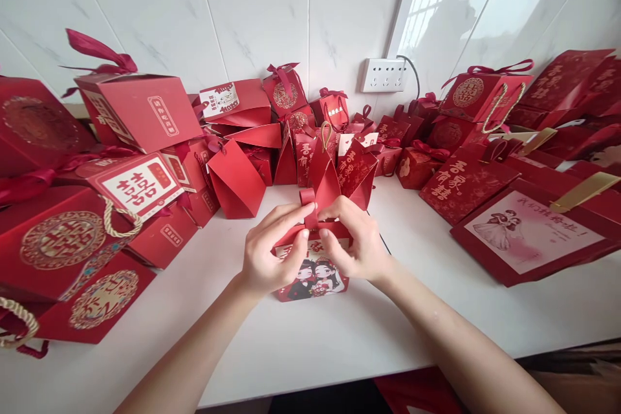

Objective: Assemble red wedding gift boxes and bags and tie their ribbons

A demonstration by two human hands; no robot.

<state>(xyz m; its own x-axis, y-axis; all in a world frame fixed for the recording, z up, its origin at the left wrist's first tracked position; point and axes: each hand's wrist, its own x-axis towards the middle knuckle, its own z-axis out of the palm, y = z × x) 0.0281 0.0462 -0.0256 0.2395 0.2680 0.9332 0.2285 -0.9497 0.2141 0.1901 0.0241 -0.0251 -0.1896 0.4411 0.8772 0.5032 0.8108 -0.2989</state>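
Note:
A small red gift box (313,275) with a cartoon couple printed on its front stands on the white table (301,343) in front of me. A red ribbon (309,206) rises from its top. My left hand (269,252) pinches the ribbon from the left, thumb and fingers closed on it. From the right, my right hand (354,242) has its fingers curled onto the ribbon and the box top. Both hands rest against the box.
Many red gift boxes and bags crowd the table: stacked boxes with rope handles (72,233) at left, small folded boxes (295,142) at the back, flat bags (528,233) at right. A white wall socket (383,74) is on the tiled wall. The table's front edge is near me.

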